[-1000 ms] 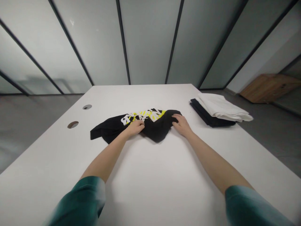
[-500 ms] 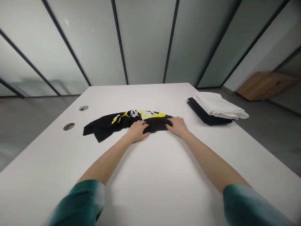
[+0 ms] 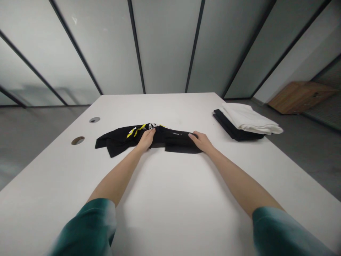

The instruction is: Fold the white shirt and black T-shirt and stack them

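Observation:
A black T-shirt [image 3: 119,137] with a yellow and white print lies across the white table [image 3: 170,199] in front of me. Its left end is spread out, and a sleeve-like flap points toward me. The right part is doubled over into a flat band that hides most of the print. My left hand [image 3: 146,139] is closed on the shirt near its middle, the fingers partly hidden by cloth. At the right end, my right hand [image 3: 201,141] pinches the upper corner, thumb on top.
On the right stands a folded pile: white cloth [image 3: 250,117] on top of black cloth [image 3: 234,132]. Two round holes [image 3: 78,140] pierce the tabletop at left. Frosted glass panels [image 3: 165,46] rise behind the table, and a wooden cabinet [image 3: 301,97] stands at far right.
The shirt's right part has been folded over toward me, covering much of the print. My left hand has shifted left and slightly away; my right hand has turned to pinch the corner.

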The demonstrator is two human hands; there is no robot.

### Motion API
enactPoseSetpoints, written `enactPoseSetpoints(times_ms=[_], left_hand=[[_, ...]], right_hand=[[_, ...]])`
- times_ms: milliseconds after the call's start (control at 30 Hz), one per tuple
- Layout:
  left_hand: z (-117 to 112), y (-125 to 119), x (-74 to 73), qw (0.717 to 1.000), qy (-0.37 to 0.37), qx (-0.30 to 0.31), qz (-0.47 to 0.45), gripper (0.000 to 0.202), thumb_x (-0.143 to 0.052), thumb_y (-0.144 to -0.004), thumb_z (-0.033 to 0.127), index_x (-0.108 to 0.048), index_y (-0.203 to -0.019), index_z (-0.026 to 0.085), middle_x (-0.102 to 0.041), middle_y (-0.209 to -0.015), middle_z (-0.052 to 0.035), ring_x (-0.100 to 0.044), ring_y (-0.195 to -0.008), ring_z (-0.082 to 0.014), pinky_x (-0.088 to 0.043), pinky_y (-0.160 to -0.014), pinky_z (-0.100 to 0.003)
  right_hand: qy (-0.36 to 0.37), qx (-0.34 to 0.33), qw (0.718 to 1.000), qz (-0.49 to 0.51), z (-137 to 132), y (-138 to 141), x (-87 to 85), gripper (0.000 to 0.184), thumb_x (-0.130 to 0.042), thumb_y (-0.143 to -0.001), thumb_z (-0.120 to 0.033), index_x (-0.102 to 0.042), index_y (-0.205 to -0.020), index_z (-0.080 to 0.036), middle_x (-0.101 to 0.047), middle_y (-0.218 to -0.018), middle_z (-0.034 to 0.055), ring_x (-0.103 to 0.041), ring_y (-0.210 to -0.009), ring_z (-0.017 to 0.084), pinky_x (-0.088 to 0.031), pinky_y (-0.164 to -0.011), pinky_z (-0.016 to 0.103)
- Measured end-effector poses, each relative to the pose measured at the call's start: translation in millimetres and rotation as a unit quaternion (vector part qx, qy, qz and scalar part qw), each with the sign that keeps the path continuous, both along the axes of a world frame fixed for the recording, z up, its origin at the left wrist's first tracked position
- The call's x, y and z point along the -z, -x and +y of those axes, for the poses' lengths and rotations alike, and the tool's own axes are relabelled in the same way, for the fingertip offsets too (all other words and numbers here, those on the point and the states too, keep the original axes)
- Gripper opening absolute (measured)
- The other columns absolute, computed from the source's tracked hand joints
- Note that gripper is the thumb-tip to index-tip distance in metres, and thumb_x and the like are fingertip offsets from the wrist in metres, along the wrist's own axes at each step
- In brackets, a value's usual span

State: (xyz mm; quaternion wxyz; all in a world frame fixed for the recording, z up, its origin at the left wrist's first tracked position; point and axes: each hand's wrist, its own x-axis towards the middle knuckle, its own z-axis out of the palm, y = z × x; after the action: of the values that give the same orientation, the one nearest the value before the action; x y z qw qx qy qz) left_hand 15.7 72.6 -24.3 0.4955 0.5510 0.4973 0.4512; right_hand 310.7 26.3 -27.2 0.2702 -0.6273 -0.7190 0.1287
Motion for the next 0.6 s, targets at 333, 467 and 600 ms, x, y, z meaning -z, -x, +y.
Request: enactPoseSetpoints(times_ms=[333, 467, 600], left_hand=[[-8, 9, -12.8, 0.99, -0.085, 0.08, 0.084, 0.05, -0.064, -0.078, 0.055, -0.064, -0.11, 0.017, -0.07, -0.113, -0.0111, -0.063, -0.11, -0.0284, -0.047, -0.098, -0.04], [-16, 6, -36.8, 0.923, -0.15, 0.133, 0.328, 0.046, -0.067, -0.069, 0.024, -0.06, -0.114, 0.016, -0.068, -0.113, -0.0138, -0.062, -0.109, -0.0309, -0.047, -0.097, -0.044], [-28, 12, -78.2, 0.875, -0.151, 0.135, 0.439, 0.039, -0.052, -0.069, 0.012, -0.061, -0.107, 0.019, -0.07, -0.1, -0.0114, -0.065, -0.098, -0.0284, -0.05, -0.09, -0.042]], right_hand=[[-0.006, -0.054, 0.99, 0.129, -2, -6, -10.1, 0.021, -0.052, -0.079, -0.029, -0.068, -0.09, -0.019, -0.07, -0.103, 0.0096, -0.061, -0.102, 0.026, -0.046, -0.096, 0.042], [0.024, 0.068, 0.934, 0.351, 4, -3, -35.2, 0.022, -0.049, -0.081, -0.036, -0.064, -0.087, -0.021, -0.07, -0.081, 0.0026, -0.064, -0.084, 0.023, -0.052, -0.082, 0.037], [0.02, 0.106, 0.915, 0.388, -7, -20, -81.1, 0.021, -0.053, -0.08, -0.038, -0.065, -0.088, -0.022, -0.071, -0.08, 0.0019, -0.065, -0.087, 0.023, -0.053, -0.081, 0.035]])
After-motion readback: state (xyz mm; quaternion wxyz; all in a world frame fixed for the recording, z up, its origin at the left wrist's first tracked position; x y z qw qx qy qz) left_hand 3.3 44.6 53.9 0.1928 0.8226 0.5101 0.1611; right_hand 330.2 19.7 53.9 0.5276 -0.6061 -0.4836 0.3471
